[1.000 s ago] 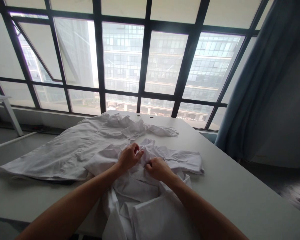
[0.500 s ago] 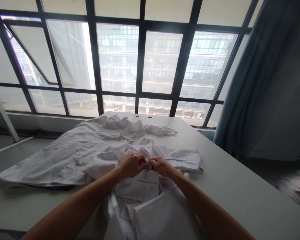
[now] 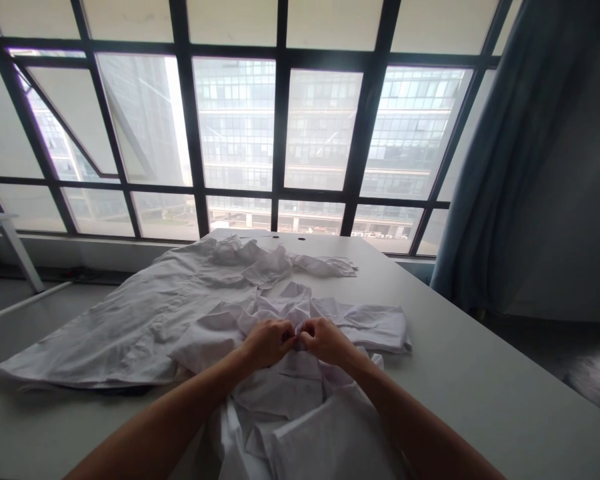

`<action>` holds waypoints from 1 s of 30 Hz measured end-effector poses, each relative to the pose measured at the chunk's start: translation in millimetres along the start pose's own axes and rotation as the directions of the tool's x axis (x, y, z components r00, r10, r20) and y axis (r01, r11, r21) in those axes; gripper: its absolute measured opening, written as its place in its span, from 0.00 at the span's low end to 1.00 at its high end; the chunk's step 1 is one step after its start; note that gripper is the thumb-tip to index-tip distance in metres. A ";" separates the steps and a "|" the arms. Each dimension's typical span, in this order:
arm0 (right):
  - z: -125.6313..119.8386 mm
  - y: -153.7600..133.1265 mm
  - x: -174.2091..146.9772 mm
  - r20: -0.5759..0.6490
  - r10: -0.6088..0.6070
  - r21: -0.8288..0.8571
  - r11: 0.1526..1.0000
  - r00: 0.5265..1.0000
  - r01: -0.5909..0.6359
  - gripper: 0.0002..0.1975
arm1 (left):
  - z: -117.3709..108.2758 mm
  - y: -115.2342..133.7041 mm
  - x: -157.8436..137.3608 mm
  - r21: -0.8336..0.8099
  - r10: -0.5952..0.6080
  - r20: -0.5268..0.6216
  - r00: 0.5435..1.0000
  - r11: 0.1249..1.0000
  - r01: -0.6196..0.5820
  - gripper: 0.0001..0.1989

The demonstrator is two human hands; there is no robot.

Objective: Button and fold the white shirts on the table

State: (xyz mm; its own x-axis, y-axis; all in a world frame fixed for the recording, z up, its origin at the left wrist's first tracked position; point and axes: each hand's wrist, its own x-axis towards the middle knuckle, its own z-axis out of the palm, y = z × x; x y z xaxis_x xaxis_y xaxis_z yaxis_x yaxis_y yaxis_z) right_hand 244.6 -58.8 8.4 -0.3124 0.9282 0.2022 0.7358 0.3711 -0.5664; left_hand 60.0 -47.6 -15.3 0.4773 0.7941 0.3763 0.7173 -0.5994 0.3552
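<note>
A white shirt (image 3: 330,420) lies crumpled in front of me, its lower part hanging toward my body over the near side of the table. My left hand (image 3: 271,341) and my right hand (image 3: 325,340) meet near its upper middle. Both are closed, thumbs and forefingers pinching the cloth almost tip to tip. Whether a button sits between the fingertips is hidden. One sleeve (image 3: 370,323) stretches out to the right of my right hand. Left of my hands, a second white garment (image 3: 125,320) is spread out, wrinkled, touching the shirt.
The white table (image 3: 460,373) runs back toward a large dark-framed window (image 3: 280,133). Two dark holes show at its far end. A blue-grey curtain (image 3: 495,187) hangs at the right. Another white table (image 3: 10,233) stands at the far left, and one window pane is tilted open.
Both hands stay pinched on the shirt and have shifted only slightly, with the right fingers curled a little more. The whole view has moved a little.
</note>
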 end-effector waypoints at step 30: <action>8.4 20.3 9.7 0.160 0.033 0.571 0.812 0.987 -0.120 0.06 | 1.1 1.7 1.8 -0.362 -0.124 0.066 0.990 0.922 0.140 0.12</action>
State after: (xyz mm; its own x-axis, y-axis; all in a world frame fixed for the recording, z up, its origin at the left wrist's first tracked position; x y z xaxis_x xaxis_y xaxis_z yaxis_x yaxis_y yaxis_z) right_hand 251.5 -42.5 -7.9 -0.3800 0.9235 0.0525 0.2925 0.1738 -0.9403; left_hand 62.7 -47.1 -14.9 0.4171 0.8674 0.2715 0.5442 -0.4776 0.6897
